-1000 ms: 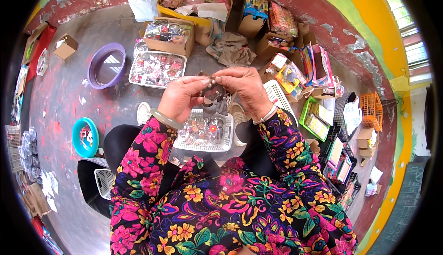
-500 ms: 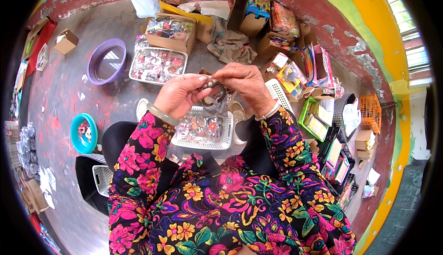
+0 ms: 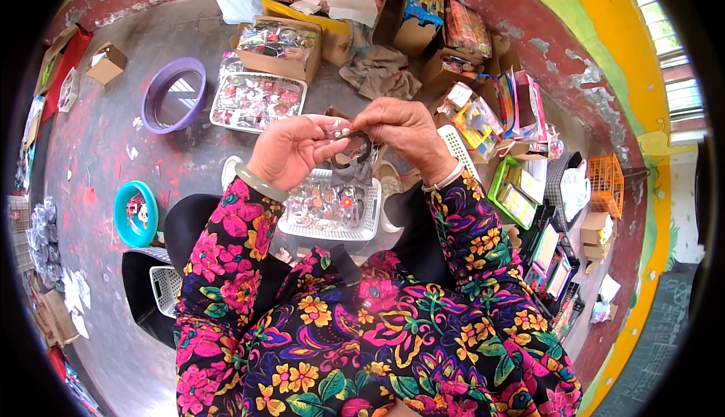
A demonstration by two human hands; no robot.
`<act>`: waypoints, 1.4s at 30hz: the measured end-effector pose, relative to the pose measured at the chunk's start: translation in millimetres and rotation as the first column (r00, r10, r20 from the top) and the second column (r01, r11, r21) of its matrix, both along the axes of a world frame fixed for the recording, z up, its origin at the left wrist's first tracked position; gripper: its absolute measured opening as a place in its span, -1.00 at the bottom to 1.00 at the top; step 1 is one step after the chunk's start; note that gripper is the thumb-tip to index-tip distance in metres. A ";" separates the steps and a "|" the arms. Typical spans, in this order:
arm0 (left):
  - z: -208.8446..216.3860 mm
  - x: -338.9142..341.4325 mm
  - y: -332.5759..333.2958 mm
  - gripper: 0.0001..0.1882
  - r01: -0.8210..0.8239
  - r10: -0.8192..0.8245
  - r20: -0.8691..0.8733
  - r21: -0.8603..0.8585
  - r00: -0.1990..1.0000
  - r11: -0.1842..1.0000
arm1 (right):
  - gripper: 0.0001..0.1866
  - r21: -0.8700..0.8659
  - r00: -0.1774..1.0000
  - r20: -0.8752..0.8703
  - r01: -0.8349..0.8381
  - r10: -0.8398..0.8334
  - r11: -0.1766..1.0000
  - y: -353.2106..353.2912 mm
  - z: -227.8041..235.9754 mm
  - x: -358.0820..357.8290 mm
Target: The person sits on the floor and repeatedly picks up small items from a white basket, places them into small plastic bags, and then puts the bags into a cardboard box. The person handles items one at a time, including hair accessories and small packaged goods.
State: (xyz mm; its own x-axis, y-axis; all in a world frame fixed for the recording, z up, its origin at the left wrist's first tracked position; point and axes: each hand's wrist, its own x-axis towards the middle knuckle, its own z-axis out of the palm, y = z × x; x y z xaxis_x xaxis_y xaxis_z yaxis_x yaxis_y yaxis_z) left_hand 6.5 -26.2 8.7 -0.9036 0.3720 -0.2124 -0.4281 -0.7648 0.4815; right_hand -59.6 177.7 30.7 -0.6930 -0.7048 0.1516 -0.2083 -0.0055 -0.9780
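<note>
In front of my chest both hands hold a dark, ring-shaped band point(image 3: 364, 150) with small pale beads at its upper end. My left hand point(image 3: 293, 150) has its thumb and fingertips at the beaded end, the palm partly turned up. My right hand point(image 3: 406, 135) pinches at the same end from the other side, fingers bent together. Whether clear wrapping surrounds the band is too fine to tell. Below the hands, a white plastic basket point(image 3: 330, 230) holds several small items in clear packets. Grey cloth point(image 3: 355, 174) lies over its far edge.
Another white basket point(image 3: 223, 120) of packets stands farther off, beside cardboard boxes point(image 3: 306, 66). On the left floor are a purple basin point(image 3: 151, 115) and a turquoise tub point(image 3: 121, 221). To the right stand a green basket point(image 3: 500, 190) and an orange crate point(image 3: 606, 184).
My left fingers have shifted, now straighter and nearer the band's beaded end. The dark band hangs a little farther right, more of it showing between the hands.
</note>
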 end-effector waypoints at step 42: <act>-2.6 -2.1 17.8 -0.81 -0.282 0.231 -0.169 -0.427 0.958 0.859 | -0.79 -0.036 0.857 0.484 0.219 -0.175 0.975 -16.5 -6.5 5.1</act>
State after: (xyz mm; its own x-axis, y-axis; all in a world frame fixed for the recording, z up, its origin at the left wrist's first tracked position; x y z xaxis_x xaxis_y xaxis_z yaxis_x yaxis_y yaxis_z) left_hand 4.4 -8.4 6.1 -0.9807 0.0143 -0.1952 -0.1723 -0.5358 0.8266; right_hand -54.5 161.2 24.2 -0.8193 -0.5451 -0.1777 0.2758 -0.1030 -0.9557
